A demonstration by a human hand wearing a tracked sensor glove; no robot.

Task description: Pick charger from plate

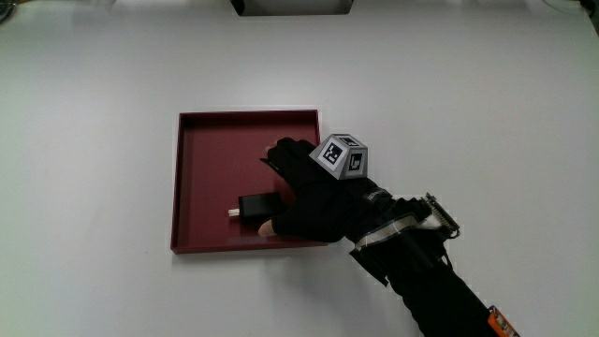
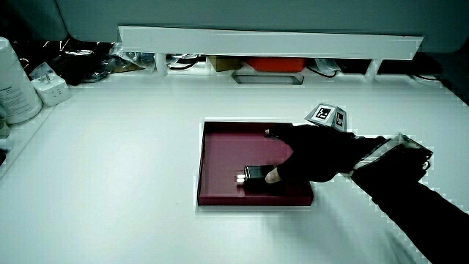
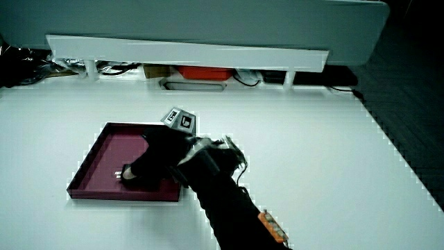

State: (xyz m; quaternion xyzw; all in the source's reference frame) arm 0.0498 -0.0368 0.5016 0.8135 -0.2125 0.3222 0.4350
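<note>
A dark red square plate (image 1: 201, 178) lies on the white table, seen in both side views (image 2: 220, 158) (image 3: 97, 156). A small black charger (image 1: 255, 206) lies flat in it, near the plate's wall nearest the person, its metal prongs pointing away from the hand. The gloved hand (image 1: 276, 192) reaches over the plate from the person's side. Its fingers are spread above the plate floor and its thumb tip (image 1: 267, 227) rests against the charger's edge. The palm hides the charger's end. In both side views the hand (image 2: 272, 155) (image 3: 139, 156) sits low over the charger (image 2: 255, 174) (image 3: 125, 172).
A low white partition (image 2: 271, 40) runs along the table's edge farthest from the person, with cables and an orange object (image 2: 267, 64) under it. A white bottle (image 2: 15, 81) and a white plug block (image 2: 51, 89) stand at a table corner near it.
</note>
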